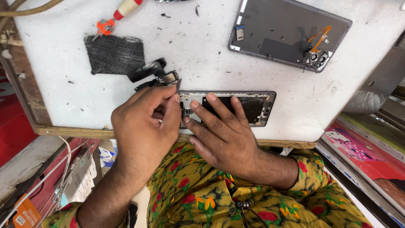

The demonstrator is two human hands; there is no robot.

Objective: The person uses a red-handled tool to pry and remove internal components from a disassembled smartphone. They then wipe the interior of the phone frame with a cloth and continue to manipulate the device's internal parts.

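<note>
An opened grey phone frame (257, 109) lies near the front edge of a white work board (63, 88), its inner parts showing. My right hand (223, 137) rests on the frame's left half, fingers spread on top and thumb at its near edge, holding it down. My left hand (143, 124) is pinched on a thin dark tool (178, 84) whose tip points up just past the frame's left end. Small black phone parts (154, 74) lie just beyond my left hand.
The phone's grey back cover (274, 25), with its camera module and an orange flex strip, lies at the far right. A black scratched pad (114, 54) and a red-and-white screwdriver (122, 10) are at the far left. Pink and red boxes (363, 156) sit at the right.
</note>
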